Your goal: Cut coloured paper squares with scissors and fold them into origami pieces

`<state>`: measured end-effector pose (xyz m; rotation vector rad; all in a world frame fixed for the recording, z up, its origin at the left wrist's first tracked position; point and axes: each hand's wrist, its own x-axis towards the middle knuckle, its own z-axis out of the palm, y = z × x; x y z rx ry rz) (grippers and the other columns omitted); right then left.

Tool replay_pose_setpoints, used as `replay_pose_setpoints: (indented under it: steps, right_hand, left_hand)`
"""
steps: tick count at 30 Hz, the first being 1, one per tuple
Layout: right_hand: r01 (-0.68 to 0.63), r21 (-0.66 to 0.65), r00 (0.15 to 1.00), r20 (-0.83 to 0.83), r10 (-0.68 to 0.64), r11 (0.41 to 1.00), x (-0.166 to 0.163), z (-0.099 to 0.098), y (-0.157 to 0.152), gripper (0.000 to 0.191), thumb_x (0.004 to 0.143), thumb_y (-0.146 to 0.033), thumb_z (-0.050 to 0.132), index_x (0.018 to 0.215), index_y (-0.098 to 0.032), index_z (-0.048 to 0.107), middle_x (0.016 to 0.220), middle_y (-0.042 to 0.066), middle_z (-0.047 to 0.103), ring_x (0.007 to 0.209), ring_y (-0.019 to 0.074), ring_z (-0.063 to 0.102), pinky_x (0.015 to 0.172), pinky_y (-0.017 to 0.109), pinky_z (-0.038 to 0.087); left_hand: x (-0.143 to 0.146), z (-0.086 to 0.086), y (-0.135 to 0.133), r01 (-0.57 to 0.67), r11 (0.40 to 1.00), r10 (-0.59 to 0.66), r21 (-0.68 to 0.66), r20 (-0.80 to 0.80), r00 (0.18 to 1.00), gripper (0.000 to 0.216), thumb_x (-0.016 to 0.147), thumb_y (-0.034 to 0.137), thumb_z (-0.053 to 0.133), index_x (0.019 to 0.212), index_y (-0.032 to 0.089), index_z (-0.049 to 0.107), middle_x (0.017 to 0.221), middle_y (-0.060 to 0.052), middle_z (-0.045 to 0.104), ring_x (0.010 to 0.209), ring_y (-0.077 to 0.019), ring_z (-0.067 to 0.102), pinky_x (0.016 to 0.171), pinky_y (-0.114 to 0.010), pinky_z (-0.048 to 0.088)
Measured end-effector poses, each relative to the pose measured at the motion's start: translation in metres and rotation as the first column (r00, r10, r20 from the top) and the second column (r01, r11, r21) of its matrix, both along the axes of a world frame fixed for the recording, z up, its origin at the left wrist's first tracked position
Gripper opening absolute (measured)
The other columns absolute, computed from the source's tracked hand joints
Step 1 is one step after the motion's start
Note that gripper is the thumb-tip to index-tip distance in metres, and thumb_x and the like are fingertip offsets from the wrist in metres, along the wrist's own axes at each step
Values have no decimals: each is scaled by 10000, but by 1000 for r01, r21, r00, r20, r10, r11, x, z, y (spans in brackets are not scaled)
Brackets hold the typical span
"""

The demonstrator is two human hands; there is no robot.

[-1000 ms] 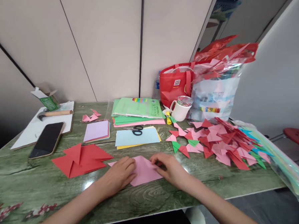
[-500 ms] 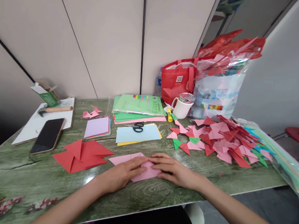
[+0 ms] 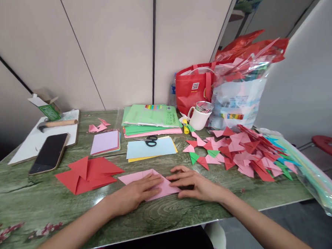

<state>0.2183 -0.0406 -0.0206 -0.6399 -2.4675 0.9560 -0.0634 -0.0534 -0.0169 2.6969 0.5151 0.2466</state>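
Observation:
A partly folded sheet of pink paper (image 3: 166, 187) lies flat on the table in front of me, its left corner pointing toward some folded red paper (image 3: 93, 172). My left hand (image 3: 136, 191) rests on the pink sheet with its fingers stretched out flat, covering its middle. At the sheet's right corner is my right hand (image 3: 196, 183), fingers apart and slightly bent, the fingertips at the paper's edge. Neither hand grips anything. Part of the sheet is hidden under the left fingers.
Behind the hands lie scissors (image 3: 151, 140) on light blue paper (image 3: 142, 149) and a square paper stack (image 3: 105, 141). A phone (image 3: 49, 153) and hammer (image 3: 60, 123) are left. Folded paper pieces (image 3: 242, 151) heap up right, near a white mug (image 3: 198, 118).
My right hand has drawn back slightly to the right, baring more of the pink paper's right corner. My left hand stays on the sheet. The view has shifted a little.

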Motion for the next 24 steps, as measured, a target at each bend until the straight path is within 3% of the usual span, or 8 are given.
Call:
replay_pose_setpoints:
  steps: [7,15,24]
  right_hand:
    - [5,-23,1000,-25,-5,1000,2,-3,2,355,839,-290,612,1192,-266,587,1235,43,600,1246,196,410,1045,449,331]
    - [-14,-29,1000,-24,13,999,5,-1,2,307,852,-276,593,1157,-252,616,1238,55,597,1259,193,401,1032,441,351]
    - [-1,-69,998,-61,-3,998,6,-1,2,214,865,-241,575,1051,-254,680,1183,53,632,1215,194,443,1006,426,376]
  left_hand:
    - [1,2,1,18,999,-17,32,-15,1000,538,831,-32,353,1295,213,473,1444,-99,328,1363,-231,186,1074,-501,240]
    - [2,4,2,10,1000,-11,-21,-29,1000,499,859,-4,350,1290,211,478,1437,-96,346,1357,-221,209,1078,-482,250]
    - [0,-4,3,44,998,-43,-33,42,998,635,788,-86,321,1328,231,428,1450,-96,325,1366,-213,192,1074,-495,251]
